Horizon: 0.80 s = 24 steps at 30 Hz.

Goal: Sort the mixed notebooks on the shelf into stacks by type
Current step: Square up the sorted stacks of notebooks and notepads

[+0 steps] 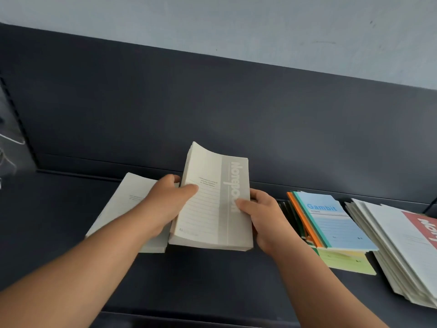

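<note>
Dark shelf point(212, 280): left hand point(165, 204) and right hand point(264, 216) grip a grey notebook bundle point(212, 204) in curled fingers; the pale stack point(125, 204) lies just left.

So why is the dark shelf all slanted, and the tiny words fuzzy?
Head view: the wide-angle lens slants and bends the dark grey metal shelf; light is soft, no glare; small print on the cream paper notebook bundle blurs, big lettering reads fine.

Both hands, left point(165, 204) and right point(264, 216), grip a grey notebook bundle point(210, 209) above the dark shelf point(212, 280).
</note>
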Available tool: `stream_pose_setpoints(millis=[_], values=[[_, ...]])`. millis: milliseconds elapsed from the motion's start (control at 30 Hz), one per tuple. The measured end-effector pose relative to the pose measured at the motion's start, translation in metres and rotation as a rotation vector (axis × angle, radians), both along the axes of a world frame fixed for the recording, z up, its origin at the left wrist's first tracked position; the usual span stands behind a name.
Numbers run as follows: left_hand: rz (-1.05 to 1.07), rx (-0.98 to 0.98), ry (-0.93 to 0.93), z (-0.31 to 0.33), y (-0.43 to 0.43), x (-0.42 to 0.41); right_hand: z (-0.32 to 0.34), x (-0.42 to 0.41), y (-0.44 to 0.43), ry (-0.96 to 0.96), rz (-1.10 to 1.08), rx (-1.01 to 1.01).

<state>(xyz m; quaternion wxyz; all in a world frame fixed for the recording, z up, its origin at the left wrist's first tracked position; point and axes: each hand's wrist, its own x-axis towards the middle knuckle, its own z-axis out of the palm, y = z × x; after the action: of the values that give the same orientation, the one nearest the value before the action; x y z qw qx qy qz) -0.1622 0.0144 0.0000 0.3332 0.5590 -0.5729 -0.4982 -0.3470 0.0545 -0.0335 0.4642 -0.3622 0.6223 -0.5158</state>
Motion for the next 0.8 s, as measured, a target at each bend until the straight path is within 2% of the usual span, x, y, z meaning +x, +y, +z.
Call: stream_pose_setpoints(millis=[133, 367, 800], values=[[0.075, -0.003, -0.047, 0.013, -0.011, 0.035, 0.004, 0.030, -0.019, -0.076, 0.099, -0.016], [0.180, -0.024, -0.115, 0.020, -0.025, 0.093, 0.000, 0.091, -0.051, -0.027, 0.163, 0.005], [0.179, 0.011, -0.180, -0.002, -0.051, 0.119, -0.015, 0.128, -0.068, 0.058, 0.095, 0.063]])
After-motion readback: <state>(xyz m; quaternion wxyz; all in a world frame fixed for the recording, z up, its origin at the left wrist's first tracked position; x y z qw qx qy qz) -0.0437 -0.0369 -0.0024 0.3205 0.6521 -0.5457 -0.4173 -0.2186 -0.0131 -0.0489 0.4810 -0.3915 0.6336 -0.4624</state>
